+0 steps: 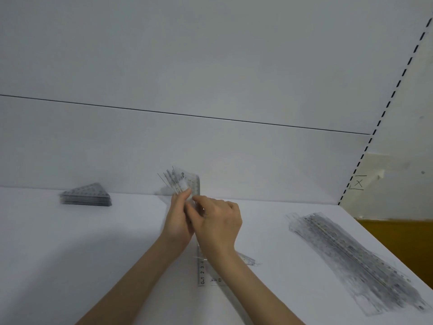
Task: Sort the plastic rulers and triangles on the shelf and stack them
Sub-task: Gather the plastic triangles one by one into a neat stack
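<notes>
White and smooth, the shelf (pixel 70 242) fills the lower half of the view and meets a plain white back panel (pixel 210 66), which is crossed by one thin dark seam (pixel 187 115). At the right a side wall carries a sloping row of black slots (pixel 384 109) and a hand-drawn boxed X (pixel 358 183), with a yellow-brown surface (pixel 398 235) below it. Two bare forearms reach in from the bottom edge. Above the middle of the shelf, the left hand (pixel 178 219) has its grip clamped round a fan of clear plastic triangles (pixel 185 181), held upright. The right hand (pixel 218 224), fingers curled, pinches the near edge of the same fan. Under the right forearm a clear piece with a printed scale (pixel 202 273) lies flat on the shelf. A neat stack of triangles (pixel 85 198) sits at the back left against the panel, well apart from a long, loose pile of rulers (pixel 356 261) along the right edge.
</notes>
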Demonstrator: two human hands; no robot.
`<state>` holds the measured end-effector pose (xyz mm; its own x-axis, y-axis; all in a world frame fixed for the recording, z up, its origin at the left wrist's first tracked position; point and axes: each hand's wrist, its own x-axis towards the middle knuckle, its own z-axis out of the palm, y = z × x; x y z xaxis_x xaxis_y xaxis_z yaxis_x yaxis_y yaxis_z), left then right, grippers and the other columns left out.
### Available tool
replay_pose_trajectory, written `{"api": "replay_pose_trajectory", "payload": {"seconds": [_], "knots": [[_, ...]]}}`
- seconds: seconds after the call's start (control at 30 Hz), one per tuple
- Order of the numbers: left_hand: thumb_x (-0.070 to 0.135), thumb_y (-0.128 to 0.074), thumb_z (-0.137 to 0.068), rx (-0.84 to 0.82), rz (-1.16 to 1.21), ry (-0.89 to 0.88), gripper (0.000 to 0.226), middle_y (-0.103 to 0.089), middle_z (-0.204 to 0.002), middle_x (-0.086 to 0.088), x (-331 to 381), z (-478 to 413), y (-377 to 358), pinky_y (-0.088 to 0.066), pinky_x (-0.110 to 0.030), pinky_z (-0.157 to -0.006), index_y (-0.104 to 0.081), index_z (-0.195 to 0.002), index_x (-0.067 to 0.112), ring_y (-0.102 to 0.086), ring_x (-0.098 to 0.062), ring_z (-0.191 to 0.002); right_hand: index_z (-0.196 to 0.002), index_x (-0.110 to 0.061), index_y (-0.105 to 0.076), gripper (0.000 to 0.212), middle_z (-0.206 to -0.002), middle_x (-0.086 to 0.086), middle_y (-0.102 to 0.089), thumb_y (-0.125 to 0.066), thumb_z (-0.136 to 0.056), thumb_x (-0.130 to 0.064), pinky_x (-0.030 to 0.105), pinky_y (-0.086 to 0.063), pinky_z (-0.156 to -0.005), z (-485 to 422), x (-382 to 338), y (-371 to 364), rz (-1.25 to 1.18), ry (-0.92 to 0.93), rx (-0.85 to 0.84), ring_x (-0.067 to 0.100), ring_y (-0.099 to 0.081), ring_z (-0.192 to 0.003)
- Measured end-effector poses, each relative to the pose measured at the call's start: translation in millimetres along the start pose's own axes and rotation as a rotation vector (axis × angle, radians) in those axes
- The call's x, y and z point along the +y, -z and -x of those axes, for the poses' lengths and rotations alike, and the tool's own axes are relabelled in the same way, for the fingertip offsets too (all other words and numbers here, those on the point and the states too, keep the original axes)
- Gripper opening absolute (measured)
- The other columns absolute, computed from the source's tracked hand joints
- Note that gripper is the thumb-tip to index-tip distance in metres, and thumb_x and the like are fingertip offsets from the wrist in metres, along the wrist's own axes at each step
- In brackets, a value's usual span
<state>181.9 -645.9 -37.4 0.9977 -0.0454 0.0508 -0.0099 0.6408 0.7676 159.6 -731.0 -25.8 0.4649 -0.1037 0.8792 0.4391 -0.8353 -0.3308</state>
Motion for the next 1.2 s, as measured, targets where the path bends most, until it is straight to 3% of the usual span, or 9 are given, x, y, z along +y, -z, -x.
{"api": "replay_pose_trajectory", "payload": {"seconds": [0.17,0.27,0.4,0.47,0.6,0.73,0.93,1.1,1.2], "knots": [[0.02,-0.042,-0.096,0.04,-0.063,-0.063,0.013,-0.04,-0.066,-0.006,1.8,2.8,-5.0,-0.049,-0.024,-0.053,-0.039,-0.084,0.013,-0.05,-0.014,-0.059,-0.069,-0.029,-0.068,0.019,-0.057,-0.01,-0.058,-0.058,-0.081,-0.04,0.029,-0.038,-0.068,1.0,3.1,-1.0,0.001,0.059,-0.174,0.011,-0.054,-0.058],[0.009,-0.044,-0.091,0.102,-0.087,-0.069,0.008,-0.044,-0.068,-0.007,6.4,2.1,-3.0,-0.046,-0.024,-0.047,-0.038,-0.095,0.013,-0.051,-0.013,-0.052,-0.083,-0.029,-0.071,0.023,-0.073,-0.01,-0.064,-0.051,-0.085,-0.04,0.032,-0.047,-0.069,-9.8,12.6,12.1,-0.17,0.049,-0.443,0.012,-0.057,-0.074],[0.008,-0.039,-0.093,0.146,-0.044,-0.014,0.009,-0.048,-0.068,-0.01,10.4,2.4,-6.8,-0.036,-0.02,-0.04,-0.038,-0.1,0.015,-0.046,-0.015,-0.042,-0.117,-0.023,-0.068,0.026,-0.102,-0.006,-0.071,-0.058,-0.093,-0.021,0.011,-0.047,-0.075,-34.9,42.7,43.1,-0.515,-0.242,-0.754,0.002,-0.062,-0.094],[0.007,-0.037,-0.094,0.161,-0.035,-0.008,0.01,-0.046,-0.067,-0.01,12.2,3.2,-9.7,-0.032,-0.018,-0.04,-0.035,-0.088,0.015,-0.041,-0.015,-0.04,-0.116,-0.021,-0.069,0.027,-0.109,-0.007,-0.07,-0.063,-0.091,-0.028,0.012,-0.046,-0.078,-36.7,65.2,55.8,-0.363,-0.218,-0.861,0.0,-0.062,-0.095],[0.006,-0.039,-0.094,0.184,-0.022,-0.008,0.016,-0.045,-0.067,-0.01,13.6,3.3,-10.3,-0.034,-0.019,-0.039,-0.033,-0.083,0.016,-0.04,-0.015,-0.04,-0.124,-0.019,-0.062,0.07,-0.127,-0.006,-0.057,-0.077,-0.068,-0.057,0.029,-0.044,-0.096,-18.5,89.0,71.9,-0.025,-0.172,-1.231,0.011,-0.052,-0.115],[0.006,-0.041,-0.094,0.182,0.011,0.013,0.016,-0.045,-0.067,-0.01,12.6,3.9,-9.1,-0.033,-0.021,-0.038,-0.033,-0.083,0.015,-0.04,-0.015,-0.04,-0.123,-0.03,-0.064,0.06,-0.13,-0.011,-0.053,-0.077,-0.069,-0.053,0.029,-0.039,-0.095,-8.7,91.3,74.4,-0.021,-0.06,-1.198,0.011,-0.045,-0.12],[0.007,-0.043,-0.092,0.169,0.038,0.016,0.016,-0.046,-0.065,-0.01,12.4,4.4,-9.3,-0.035,-0.023,-0.037,-0.034,-0.098,0.019,-0.041,-0.016,-0.04,-0.083,-0.023,-0.071,0.028,-0.094,-0.008,-0.067,-0.071,-0.075,-0.05,0.03,-0.045,-0.069,-5.7,89.9,75.9,0.021,0.153,-1.125,0.016,-0.054,-0.083],[0.01,-0.047,-0.091,0.173,0.061,0.011,0.023,-0.049,-0.063,-0.008,14.3,4.0,-7.6,-0.035,-0.022,-0.04,-0.031,-0.104,0.019,-0.041,-0.017,-0.042,-0.08,-0.03,-0.072,0.013,-0.076,-0.011,-0.067,-0.08,-0.07,-0.033,0.021,-0.043,-0.061,-7.4,92.3,79.3,-0.184,-0.154,-1.125,0.003,-0.052,-0.053],[0.011,-0.048,-0.09,0.172,0.064,0.009,0.023,-0.049,-0.063,-0.008,15.1,4.6,-8.8,-0.035,-0.022,-0.04,-0.032,-0.104,0.02,-0.041,-0.017,-0.041,-0.074,-0.027,-0.073,0.004,-0.073,-0.004,-0.069,-0.077,-0.074,-0.026,0.016,-0.041,-0.057,-9.3,92.9,82.9,-0.248,-0.175,-1.11,0.003,-0.049,-0.047]]}}
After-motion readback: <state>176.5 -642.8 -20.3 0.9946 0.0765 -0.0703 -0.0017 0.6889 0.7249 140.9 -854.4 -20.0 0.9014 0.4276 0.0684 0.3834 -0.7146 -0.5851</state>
